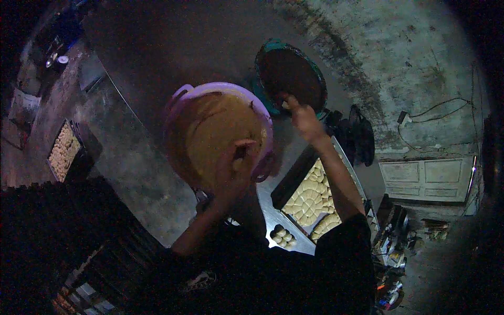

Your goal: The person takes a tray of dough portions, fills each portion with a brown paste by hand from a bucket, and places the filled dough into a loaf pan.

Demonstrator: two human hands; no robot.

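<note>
A large purple tub with tan, grainy-looking contents stands in the middle. My left hand is over its near right part, with the fingers curled inward; dim light hides what they hold, if anything. To the tub's right is a round, green-rimmed container with a dark inside. My right hand reaches to its near edge, fingers pinched around a small pale piece that looks like dough. Below my right forearm lies a dark tray filled with pale dough pieces.
Several dough balls sit on a metal surface close to me. Another tray of dough pieces stands at the far left. Black bags or cloth lie beyond my right forearm. A cable runs along the stained wall.
</note>
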